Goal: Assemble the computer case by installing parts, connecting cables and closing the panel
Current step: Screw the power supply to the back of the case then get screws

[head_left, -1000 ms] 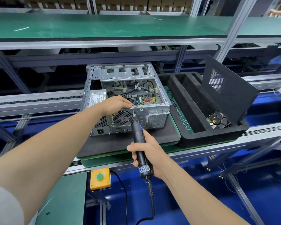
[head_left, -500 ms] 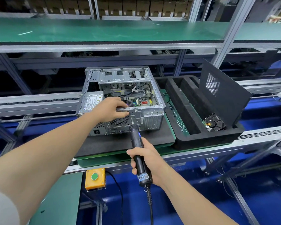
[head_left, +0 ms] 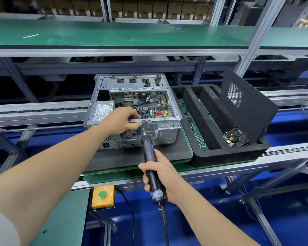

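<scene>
An open metal computer case [head_left: 169, 102] lies on a black foam mat [head_left: 132, 158], its motherboard [head_left: 156, 112] and cables showing inside. My left hand [head_left: 122, 120] grips the case's near top edge above the rear fan grille, thumb on the rear face. My right hand [head_left: 160, 176] holds a black electric screwdriver [head_left: 150, 162], its tip touching the case's rear panel beside the fan grille. A black side panel [head_left: 245, 105] leans upright in the foam tray at the right.
A black foam tray [head_left: 199, 157] to the right holds a hard drive [head_left: 237, 139] and loose cables. An orange box with a green button [head_left: 103, 196] sits below the conveyor edge. A green shelf [head_left: 114, 36] runs overhead. The screwdriver's cord hangs down.
My left hand shifted from inside the case rim to gripping its near top edge. The screwdriver tip dropped slightly along the rear panel. The view moved a little.
</scene>
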Demonstrator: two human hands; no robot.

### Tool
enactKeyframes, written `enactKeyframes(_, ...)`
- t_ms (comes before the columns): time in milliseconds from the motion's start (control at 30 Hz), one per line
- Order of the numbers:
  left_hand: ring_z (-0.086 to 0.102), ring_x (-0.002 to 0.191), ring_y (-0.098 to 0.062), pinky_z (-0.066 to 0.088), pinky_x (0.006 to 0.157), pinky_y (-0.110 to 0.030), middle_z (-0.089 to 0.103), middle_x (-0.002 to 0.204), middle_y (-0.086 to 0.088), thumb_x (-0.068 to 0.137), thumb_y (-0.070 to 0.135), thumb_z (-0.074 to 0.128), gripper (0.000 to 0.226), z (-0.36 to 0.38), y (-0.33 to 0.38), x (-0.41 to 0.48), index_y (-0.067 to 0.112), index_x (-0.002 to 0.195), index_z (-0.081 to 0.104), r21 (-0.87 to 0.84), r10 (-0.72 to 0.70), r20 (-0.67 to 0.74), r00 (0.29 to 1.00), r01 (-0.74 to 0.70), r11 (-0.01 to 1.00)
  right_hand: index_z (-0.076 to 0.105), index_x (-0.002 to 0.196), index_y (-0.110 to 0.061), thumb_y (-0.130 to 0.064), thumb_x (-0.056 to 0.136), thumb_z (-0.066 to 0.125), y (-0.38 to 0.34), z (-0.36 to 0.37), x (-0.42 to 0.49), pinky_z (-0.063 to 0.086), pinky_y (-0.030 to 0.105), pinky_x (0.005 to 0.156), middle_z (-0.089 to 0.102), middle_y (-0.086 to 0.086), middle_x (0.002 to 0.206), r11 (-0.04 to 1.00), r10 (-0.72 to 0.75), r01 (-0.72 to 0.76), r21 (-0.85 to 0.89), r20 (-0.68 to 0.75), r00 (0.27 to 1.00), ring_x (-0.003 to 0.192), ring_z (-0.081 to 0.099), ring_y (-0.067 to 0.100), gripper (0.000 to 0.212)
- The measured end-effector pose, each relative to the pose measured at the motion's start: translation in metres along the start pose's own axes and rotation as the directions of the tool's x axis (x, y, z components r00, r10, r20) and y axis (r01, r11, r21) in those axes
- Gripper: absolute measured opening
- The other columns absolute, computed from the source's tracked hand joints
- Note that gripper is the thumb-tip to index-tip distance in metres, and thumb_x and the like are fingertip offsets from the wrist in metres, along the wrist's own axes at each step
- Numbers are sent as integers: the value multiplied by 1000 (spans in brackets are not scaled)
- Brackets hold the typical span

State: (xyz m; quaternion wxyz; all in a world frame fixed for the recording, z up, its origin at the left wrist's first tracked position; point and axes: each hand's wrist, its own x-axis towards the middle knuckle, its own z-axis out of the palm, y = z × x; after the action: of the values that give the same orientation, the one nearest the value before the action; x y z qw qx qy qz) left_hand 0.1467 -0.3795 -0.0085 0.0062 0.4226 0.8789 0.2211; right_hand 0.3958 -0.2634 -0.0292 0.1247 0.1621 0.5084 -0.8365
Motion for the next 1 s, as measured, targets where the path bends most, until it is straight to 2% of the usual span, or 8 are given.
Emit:
enactKeyframes(167, 60, 99, -11, 51, 84, -36, 63, 103, 18, 84, 57, 71, 26, -6, -5, 3, 43, 103, 61, -93, 16, 61, 998, -10, 996, 60, 124, -32, -8, 82, 75, -1, 6, 3, 49, 31, 47, 56, 8, 72, 1000, -10, 10, 4, -4, 1000, 55, 55, 22, 51)
enactKeyframes(300, 53, 84, 8, 45, 69, -32, 48, 97, 23, 89, 64, 58, 22, -4, -6, 3, 54, 108, 56, -15, 30, 105, 994, -28, 999, 57, 129, -34, -4, 87, 72, -2, 10, 4, 48, 31, 47, 56, 8, 70, 1000, -18, 18, 12, 0, 1000, 56, 54, 21, 54)
enactKeyframes(433, 51, 82, 9, 45, 69, -32, 48, 97, 23, 91, 62, 59, 25, -5, -8, 6, 48, 111, 59, -38, 39, 130, 991, -34, 999, 56, 132, -34, -3, 88, 71, -1, 13, 6, 48, 31, 48, 55, 8, 72, 1000, -30, 30, -2, -3, 1000, 57, 53, 22, 56)
enactKeyframes(567, 48, 86, 16, 38, 70, -27, 49, 96, 29, 93, 56, 61, 27, -4, -10, 9, 37, 112, 62, -53, 86, 133, 987, -79, 995, 55, 133, -35, -2, 88, 71, -1, 13, 7, 48, 31, 48, 56, 9, 73, 999, -41, 41, -7, -24, 999, 57, 53, 22, 57)
enactKeyframes(733, 48, 93, 17, 36, 74, -17, 52, 95, 31, 85, 61, 59, 27, -5, -10, 8, 43, 105, 62, -69, 91, 118, 989, -83, 994, 56, 132, -35, -2, 88, 71, -1, 11, 7, 48, 32, 48, 56, 9, 74, 999, -48, 48, -8, -35, 998, 57, 53, 22, 57)
enactKeyframes(800, 48, 94, 16, 36, 76, -19, 53, 95, 30, 82, 63, 57, 24, -7, -10, 8, 48, 100, 60, -88, 79, 127, 989, -68, 994, 56, 132, -37, -2, 87, 72, -1, 11, 8, 48, 32, 48, 56, 9, 75, 999, -46, 45, -4, -37, 998, 58, 53, 22, 60)
enactKeyframes(900, 49, 94, 15, 37, 78, -27, 54, 96, 30, 80, 66, 56, 30, -9, -11, 9, 47, 102, 62, -109, 63, 145, 988, -47, 993, 56, 132, -38, -2, 87, 72, -1, 12, 11, 48, 32, 49, 56, 9, 74, 999, -41, 41, -5, -35, 999, 58, 53, 22, 60)
enactKeyframes(1000, 50, 95, 14, 37, 81, -30, 55, 98, 29, 80, 63, 56, 28, -10, -12, 9, 47, 102, 63, -126, 65, 153, 986, -46, 991, 57, 132, -38, -3, 86, 73, 0, 12, 12, 48, 32, 49, 56, 8, 73, 999, -31, 31, -11, -29, 999, 58, 54, 22, 60)
